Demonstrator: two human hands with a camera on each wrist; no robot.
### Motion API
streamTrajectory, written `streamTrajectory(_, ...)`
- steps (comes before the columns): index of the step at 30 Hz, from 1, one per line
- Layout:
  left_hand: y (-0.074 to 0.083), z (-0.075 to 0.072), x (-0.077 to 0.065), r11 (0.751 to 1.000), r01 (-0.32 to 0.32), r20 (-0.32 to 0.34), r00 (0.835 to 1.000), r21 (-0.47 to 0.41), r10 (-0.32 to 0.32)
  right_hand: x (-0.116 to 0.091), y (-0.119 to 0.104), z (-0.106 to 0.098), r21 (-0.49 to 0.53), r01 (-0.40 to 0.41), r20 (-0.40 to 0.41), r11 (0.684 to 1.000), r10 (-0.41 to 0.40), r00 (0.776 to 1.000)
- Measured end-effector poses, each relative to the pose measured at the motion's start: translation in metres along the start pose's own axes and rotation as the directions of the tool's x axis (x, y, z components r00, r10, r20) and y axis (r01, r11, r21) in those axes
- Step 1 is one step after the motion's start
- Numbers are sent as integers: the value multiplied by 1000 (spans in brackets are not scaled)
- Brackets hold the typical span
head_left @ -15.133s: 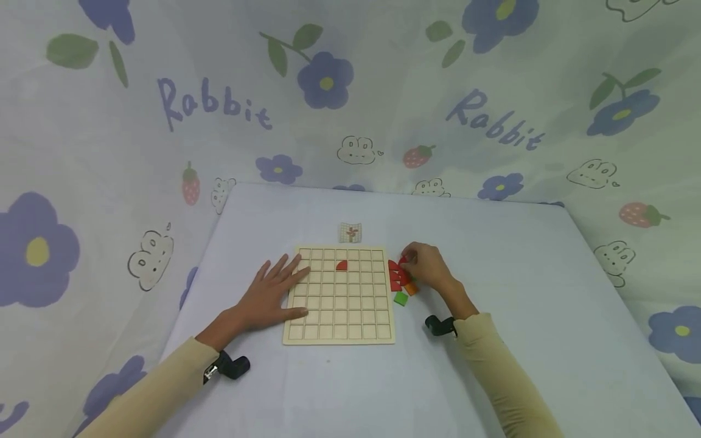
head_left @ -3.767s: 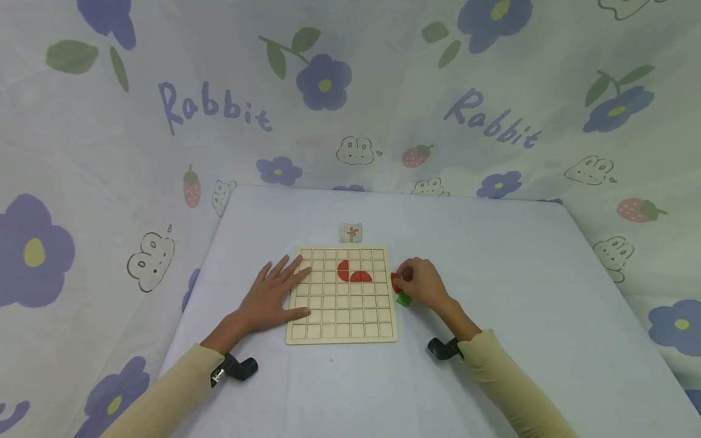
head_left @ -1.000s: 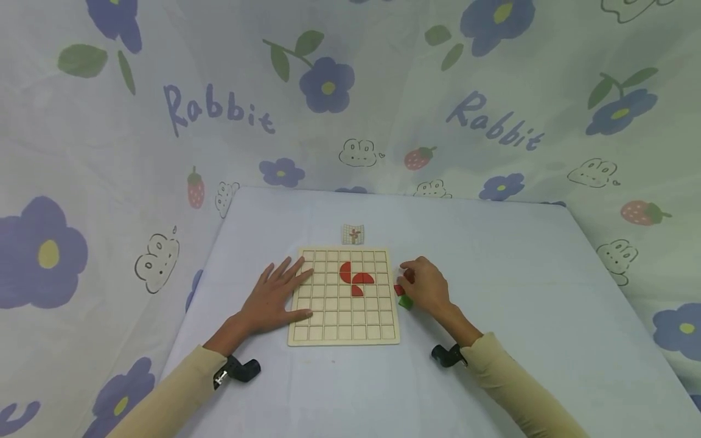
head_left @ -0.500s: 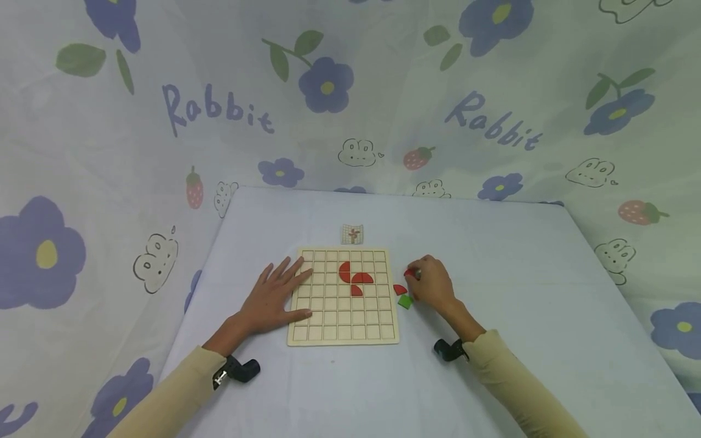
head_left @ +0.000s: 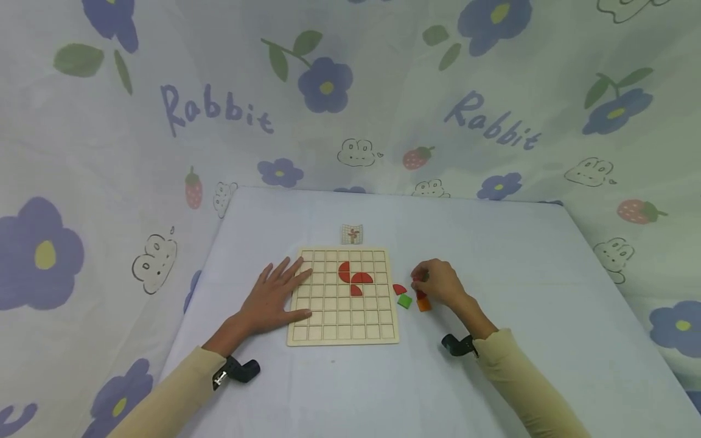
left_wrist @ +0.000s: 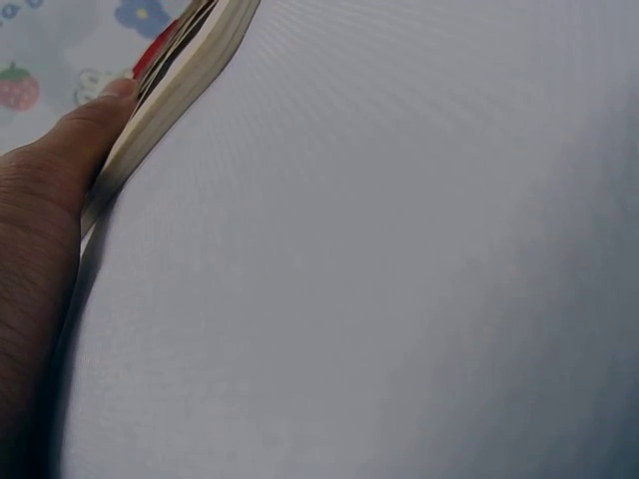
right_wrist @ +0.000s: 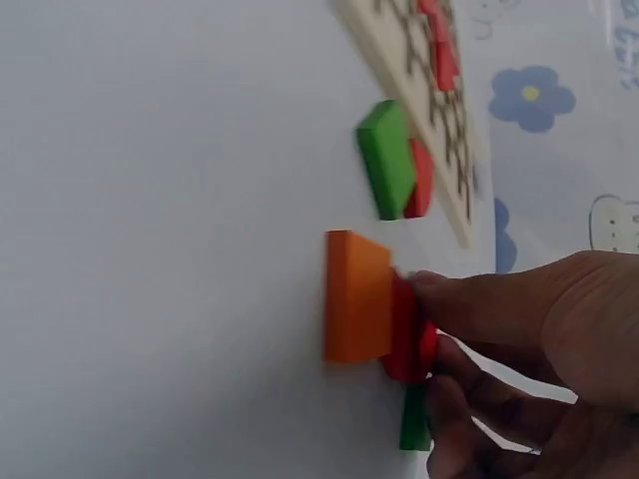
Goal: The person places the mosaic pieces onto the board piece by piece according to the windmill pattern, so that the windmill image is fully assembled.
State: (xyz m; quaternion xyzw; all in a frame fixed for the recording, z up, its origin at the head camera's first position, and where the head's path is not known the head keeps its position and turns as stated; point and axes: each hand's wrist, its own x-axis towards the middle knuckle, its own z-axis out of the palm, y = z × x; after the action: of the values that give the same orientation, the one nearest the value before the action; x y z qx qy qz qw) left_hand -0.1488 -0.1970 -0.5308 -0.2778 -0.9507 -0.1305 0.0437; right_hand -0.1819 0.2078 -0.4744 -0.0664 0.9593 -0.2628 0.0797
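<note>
My left hand lies with spread fingers over the left edge of a wooden grid board. In the left wrist view its thumb rests along the board's edge. Several red curved tiles sit in the board's upper middle cells. Right of the board, my right hand pinches a red tile between thumb and fingers, low over the table. An orange square tile is right beside that red tile. Partly hidden by the fingers is a dark green tile.
Between board and right hand lie a red quarter-round tile and a green square tile. A small card with a red figure on a grid stands behind the board. A patterned cloth hangs beyond the table.
My right hand has moved rightward with red tile, and the orange tile now shows below it. Over the longer span, red tiles were added to the board. The left hand stays put.
</note>
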Motion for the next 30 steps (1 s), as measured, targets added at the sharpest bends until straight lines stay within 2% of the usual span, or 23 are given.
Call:
streamTrajectory(4,0,-3,-1,1000,2,2,1000,-3,-2,-2,-1,1,17,27,0,999,-27,1000)
streamTrajectory(12,2,-1,-2,1000,2,9,1000,-6,-1,-13,1,0,-2,1,4,1000,-1,1000)
streamTrajectory(19,0,-1,-3,1000,1,-5,1000,-21,-1,-11,-2,2,6,-3,4,1000,3,1000)
streamTrajectory(24,0,-2,-3,1000,3,1,1000,-15,-3,-11,0,3,52,16,5,999,-16,1000)
streamTrajectory(30,2,-2,-3,1000,-12,-12,1000,-21,11,-16,-5,6,169,51,-39,984,-45,998)
